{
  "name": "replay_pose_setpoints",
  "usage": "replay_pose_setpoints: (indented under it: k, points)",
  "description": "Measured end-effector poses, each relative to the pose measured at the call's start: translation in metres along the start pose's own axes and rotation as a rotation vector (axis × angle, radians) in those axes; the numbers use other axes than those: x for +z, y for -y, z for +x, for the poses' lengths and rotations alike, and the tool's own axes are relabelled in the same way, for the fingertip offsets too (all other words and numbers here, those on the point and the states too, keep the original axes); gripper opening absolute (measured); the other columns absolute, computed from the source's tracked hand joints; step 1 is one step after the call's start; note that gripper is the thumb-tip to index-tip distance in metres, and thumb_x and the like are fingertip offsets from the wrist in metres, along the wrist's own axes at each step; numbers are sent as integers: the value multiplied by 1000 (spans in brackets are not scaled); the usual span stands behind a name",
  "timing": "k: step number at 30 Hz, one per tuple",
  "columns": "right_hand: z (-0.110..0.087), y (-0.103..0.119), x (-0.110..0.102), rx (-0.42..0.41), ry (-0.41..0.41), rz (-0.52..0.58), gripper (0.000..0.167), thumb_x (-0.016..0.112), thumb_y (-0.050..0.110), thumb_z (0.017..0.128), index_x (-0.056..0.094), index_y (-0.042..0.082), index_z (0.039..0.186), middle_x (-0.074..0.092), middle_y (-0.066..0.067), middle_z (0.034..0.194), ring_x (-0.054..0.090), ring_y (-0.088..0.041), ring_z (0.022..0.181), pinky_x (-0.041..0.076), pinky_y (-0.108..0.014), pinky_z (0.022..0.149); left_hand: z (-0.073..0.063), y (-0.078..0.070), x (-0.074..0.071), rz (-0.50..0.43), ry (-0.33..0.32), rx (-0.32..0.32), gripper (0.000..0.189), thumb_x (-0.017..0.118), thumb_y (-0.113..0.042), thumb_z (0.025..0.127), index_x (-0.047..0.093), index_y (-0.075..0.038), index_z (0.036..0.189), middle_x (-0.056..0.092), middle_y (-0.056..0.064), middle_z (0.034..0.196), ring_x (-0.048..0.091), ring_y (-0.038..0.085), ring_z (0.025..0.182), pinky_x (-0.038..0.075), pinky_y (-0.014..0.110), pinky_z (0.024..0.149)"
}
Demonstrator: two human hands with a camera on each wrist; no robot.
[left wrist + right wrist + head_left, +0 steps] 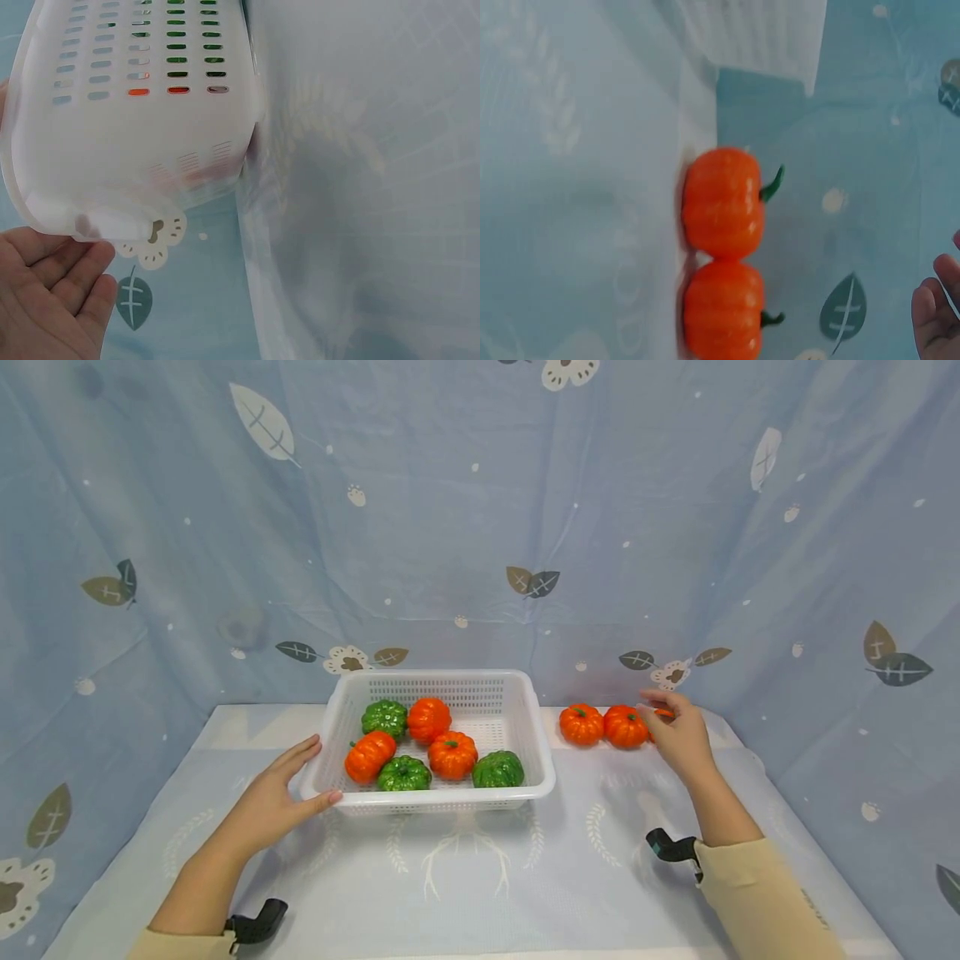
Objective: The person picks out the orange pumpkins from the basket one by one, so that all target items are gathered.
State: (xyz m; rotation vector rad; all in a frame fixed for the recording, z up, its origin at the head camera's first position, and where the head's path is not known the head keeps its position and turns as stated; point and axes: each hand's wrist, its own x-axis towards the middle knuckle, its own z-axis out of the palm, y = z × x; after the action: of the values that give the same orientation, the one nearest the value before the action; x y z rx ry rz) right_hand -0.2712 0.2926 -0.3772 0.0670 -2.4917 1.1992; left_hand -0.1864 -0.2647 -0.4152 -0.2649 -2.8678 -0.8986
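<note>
A white plastic basket (442,797) holds several small toy pumpkins, among them a green pumpkin (498,770) and an orange pumpkin (453,755). My left hand (273,806) rests at its left side, thumb on the front rim; in the left wrist view its fingers (86,270) lie straight along the rim. To the right of the basket, an orange pumpkin (581,725) and another orange pumpkin (625,727) sit side by side. My right hand (681,735) hovers by a third orange pumpkin (663,713), mostly hidden behind it. Its fingers (924,304) are relaxed and grip nothing.
A pale patterned cloth covers the table (480,893). Behind it hangs a blue curtain (450,510) with leaf and flower prints, close to the basket and the loose pumpkins. Black wrist mounts, one on the left (258,922) and one on the right (670,846), stick out from the sleeves.
</note>
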Motion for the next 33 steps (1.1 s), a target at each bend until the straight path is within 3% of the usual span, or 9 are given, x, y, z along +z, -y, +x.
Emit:
replay_pose_setpoints:
  k: [4,12,15,19,22,28,33]
  points:
    - [0,11,11,-41,21,62,35,62,20,101,63,1,129,59,-21,127,59,-36,111,42,-5,79,0,-1,0,-2,2,-4,96,73,-56,86,35,1,154,28,19,161,33,53,139,33,75,101]
    - [-7,42,41,-92,115,163,35,66,20,98,64,1,127,62,-18,124,61,-32,108,48,-10,80,1,-5,0,5,11,-20,98,73,-58,85,34,2,153,29,20,161,33,53,139,32,74,102]
    - [-9,54,56,-132,144,175,33,68,17,97,65,1,125,64,-17,123,63,-32,108,53,-19,85,1,-4,0,5,11,-23,99,73,-58,85,34,1,154,28,19,161,33,53,139,32,74,102]
    - [-13,67,79,-190,201,191,32,70,11,94,66,0,123,63,-18,123,62,-36,112,56,-41,92,2,-4,1,12,14,-31,100,72,-60,85,34,1,154,28,19,161,33,53,138,33,75,102]
    - [-16,74,95,-231,254,183,34,73,10,92,65,0,124,62,-17,125,61,-37,115,53,-49,96,2,-5,0,15,14,-33,100,72,-61,84,34,1,154,28,20,161,34,53,138,33,75,101]
    - [-16,87,121,-262,371,123,37,75,14,90,66,7,125,62,-11,125,59,-32,117,52,-45,99,1,-5,-1,20,14,-33,100,72,-61,85,34,1,154,28,20,161,34,53,138,34,75,100]
    - [-14,95,137,-274,517,33,47,76,24,90,61,11,133,58,-10,132,56,-32,121,49,-46,101,1,-3,-1,25,13,-34,100,71,-61,85,34,0,154,29,20,161,35,53,137,34,75,100]
